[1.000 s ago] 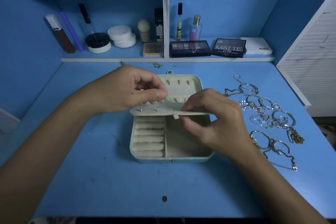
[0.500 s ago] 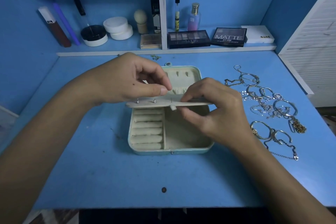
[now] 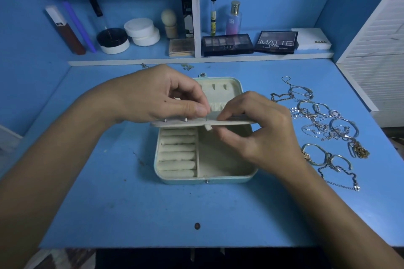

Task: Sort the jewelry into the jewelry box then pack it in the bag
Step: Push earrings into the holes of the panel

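1. Blue desk (image 3: 131, 214): work surface carrying every item below; a raised shelf (image 3: 196, 60) runs along its far edge.
2. Jewelry box (image 3: 203, 178): pale, lid open and laid back, at the centre of the desk. Ring rolls (image 3: 177, 153) fill its left compartment; the right compartment shows only lining.
3. Left hand (image 3: 157, 96): over the box's left half, thumb and fingers pinched together at the upper face of the flap.
4. Right hand (image 3: 260, 129): over the box's right half, fingers curled, gripping the flap's right part from above and below.
5. Earring flap (image 3: 181, 124): flat cream panel held level across the middle of the box; two small studs (image 3: 185, 119) stand on its left part.
6. Loose jewelry (image 3: 323, 129): bangles, rings and chains strewn on the desk right of the box, apart from it.
7. Cosmetics: eyeshadow palettes (image 3: 227, 44), jars and bottles on the shelf.
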Tool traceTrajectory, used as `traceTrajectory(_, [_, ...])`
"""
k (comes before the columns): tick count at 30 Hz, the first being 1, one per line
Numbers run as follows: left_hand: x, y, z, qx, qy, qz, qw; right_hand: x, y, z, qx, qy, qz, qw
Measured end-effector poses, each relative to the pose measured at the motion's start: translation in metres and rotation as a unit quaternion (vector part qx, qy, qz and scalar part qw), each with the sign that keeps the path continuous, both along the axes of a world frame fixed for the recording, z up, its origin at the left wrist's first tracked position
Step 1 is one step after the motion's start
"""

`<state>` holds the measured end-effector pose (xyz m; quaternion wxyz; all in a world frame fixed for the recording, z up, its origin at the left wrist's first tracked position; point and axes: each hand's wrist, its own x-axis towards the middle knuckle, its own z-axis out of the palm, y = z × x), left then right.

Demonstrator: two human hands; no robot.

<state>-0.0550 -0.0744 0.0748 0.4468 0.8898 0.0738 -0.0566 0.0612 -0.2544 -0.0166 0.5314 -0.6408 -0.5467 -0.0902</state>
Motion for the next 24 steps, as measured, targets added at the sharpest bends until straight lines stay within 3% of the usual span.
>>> traceTrajectory(24, [0.013,0.0,0.011,0.044,0.052,-0.066,0.996,-0.001,0.0,0.001,-0.002,0.003,-0.001,1.0])
